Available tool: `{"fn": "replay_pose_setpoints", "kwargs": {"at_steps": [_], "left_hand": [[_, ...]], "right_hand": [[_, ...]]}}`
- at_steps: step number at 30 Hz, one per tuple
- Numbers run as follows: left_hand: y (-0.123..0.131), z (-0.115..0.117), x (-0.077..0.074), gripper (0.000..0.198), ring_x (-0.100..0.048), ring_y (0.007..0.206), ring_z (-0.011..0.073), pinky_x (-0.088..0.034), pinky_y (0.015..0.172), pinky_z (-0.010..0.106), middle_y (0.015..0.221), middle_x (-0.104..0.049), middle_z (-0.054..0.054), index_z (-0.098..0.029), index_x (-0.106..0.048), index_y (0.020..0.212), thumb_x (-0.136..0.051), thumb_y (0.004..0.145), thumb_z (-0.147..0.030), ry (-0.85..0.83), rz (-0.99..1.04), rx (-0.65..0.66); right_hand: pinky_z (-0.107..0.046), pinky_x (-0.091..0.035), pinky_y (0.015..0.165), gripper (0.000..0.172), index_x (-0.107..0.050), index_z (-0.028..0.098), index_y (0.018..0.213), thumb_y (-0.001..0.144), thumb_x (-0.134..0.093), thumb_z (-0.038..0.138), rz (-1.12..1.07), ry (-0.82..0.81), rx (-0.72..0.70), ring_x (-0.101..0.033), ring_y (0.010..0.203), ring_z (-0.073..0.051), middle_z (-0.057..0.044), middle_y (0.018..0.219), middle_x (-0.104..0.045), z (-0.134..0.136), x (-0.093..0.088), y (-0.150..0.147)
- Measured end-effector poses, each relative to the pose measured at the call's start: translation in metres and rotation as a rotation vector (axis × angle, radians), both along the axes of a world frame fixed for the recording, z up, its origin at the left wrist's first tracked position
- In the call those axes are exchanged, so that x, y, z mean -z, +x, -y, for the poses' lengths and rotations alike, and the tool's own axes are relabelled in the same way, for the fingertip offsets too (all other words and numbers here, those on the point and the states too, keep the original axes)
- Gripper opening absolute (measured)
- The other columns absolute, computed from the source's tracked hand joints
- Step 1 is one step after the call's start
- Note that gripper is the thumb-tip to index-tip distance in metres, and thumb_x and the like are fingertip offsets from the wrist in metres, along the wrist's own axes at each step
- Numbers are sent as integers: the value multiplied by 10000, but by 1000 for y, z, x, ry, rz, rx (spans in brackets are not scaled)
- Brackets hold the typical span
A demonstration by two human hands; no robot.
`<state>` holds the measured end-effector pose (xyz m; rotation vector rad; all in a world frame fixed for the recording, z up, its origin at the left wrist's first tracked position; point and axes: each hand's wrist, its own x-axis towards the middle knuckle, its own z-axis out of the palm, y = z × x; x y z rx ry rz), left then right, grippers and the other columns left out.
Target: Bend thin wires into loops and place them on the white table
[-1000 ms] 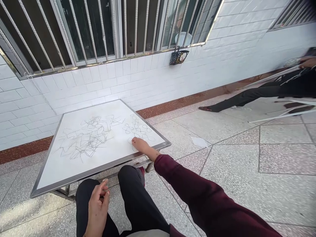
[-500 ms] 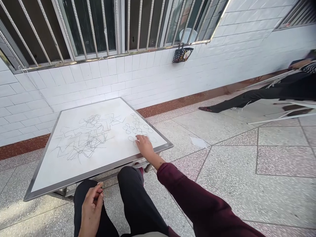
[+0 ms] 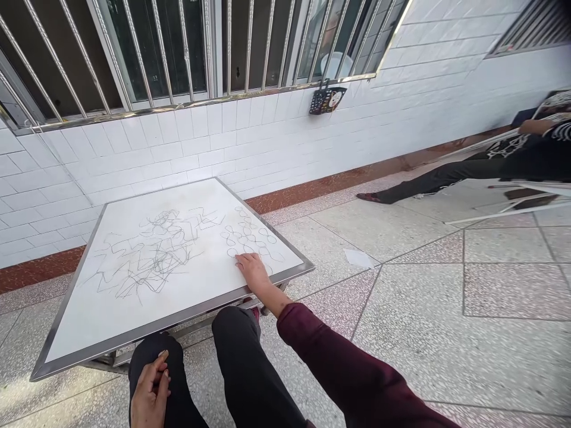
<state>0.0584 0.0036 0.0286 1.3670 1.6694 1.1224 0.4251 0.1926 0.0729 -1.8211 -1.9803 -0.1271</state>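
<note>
Thin dark wire-like pieces, crooked and tangled, form a loose heap [image 3: 156, 255] on a white tabletop [image 3: 196, 300] with a metal rim. A group of similar thin pieces, shaped as rounded loops [image 3: 250, 235], lies at the right side of the top. My right hand [image 3: 253, 272] rests at the near edge of these loops, palm down, fingers stretched to the left with the tips at the surface. No held piece shows under it. My left hand [image 3: 151, 389] is over my left knee, below the table edge, with fingers curled toward the thumb; anything between them is too small to make out.
Behind the table stands a white tiled wall [image 3: 187, 142] with a barred window. A small dark patterned basket [image 3: 327, 100] hangs from the bars. At the far right, another person's outstretched leg [image 3: 419, 179] lies near a white-framed seat. A pale sheet [image 3: 358, 258] is on the floor.
My right hand has shifted slightly left, and its fingers look closer together. My left hand has moved down and left in view. The camera view has shifted a little.
</note>
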Motion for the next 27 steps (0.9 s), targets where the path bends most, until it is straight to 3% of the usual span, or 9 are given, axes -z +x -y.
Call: {"fn": "replay_pose_setpoints", "kwargs": {"at_steps": [6,12,17,19,21,23,25,27], "left_hand": [[3,1,7,498,-675,833,231,-601,593,314,1095,-664,100,-229,-706,1107,-543,831,-610,48,-61,-10],[5,2,0,467,-671,800,228,-595,593,321,1145,-678,95,-256,-717,1068,-560,822,-621,62,-60,-20],[8,2,-9,522,-683,811,235,-597,611,338,1117,-685,101,-237,-726,1072,-584,791,-654,39,-49,-29],[11,2,-26,572,-701,847,261,-606,641,354,1077,-706,115,-222,-733,1079,-617,754,-678,-23,-2,10],[17,2,-55,623,-718,899,298,-615,732,393,1041,-734,132,-204,-732,1095,-657,715,-692,-84,131,72],[21,5,-92,660,-668,1107,328,-570,918,447,1183,-715,127,-244,-631,1303,-612,789,-658,-64,296,149],[22,13,-126,782,-581,1240,381,-546,944,519,1325,-646,118,-287,-522,1427,-534,786,-735,-32,344,229],[17,27,-148,742,-573,1241,389,-586,823,519,1270,-680,67,-381,-547,1392,-479,775,-788,14,145,-6]], "right_hand": [[-400,-420,966,280,-663,147,1195,977,-490,180,7,-45,36,-549,1038,-285,-142,1143,-667,-5,-5,-3],[-429,-405,977,304,-630,139,1231,976,-475,196,-27,-47,55,-527,1048,-306,-157,1135,-648,-2,-11,-5],[-458,-402,987,338,-613,123,1262,1004,-415,213,-98,20,59,-517,1088,-314,-174,1186,-626,13,-27,-11],[-478,-404,989,368,-588,126,1297,1022,-364,224,-132,64,47,-504,1132,-317,-181,1238,-601,34,-29,-24],[-437,-431,987,360,-592,172,1287,1028,-346,216,-160,98,-48,-524,1124,-273,-146,1212,-615,63,-20,-46],[-421,-468,941,337,-618,188,1227,1012,-360,165,-254,160,-333,-561,1048,-247,-124,1113,-653,94,-2,-73],[-392,-500,870,321,-638,200,1179,990,-386,138,-272,82,-550,-587,975,-228,-96,1034,-679,120,21,-98],[-362,-518,808,292,-668,211,1104,986,-405,160,-255,-68,-623,-612,893,-216,-71,948,-692,138,41,-116]]}}
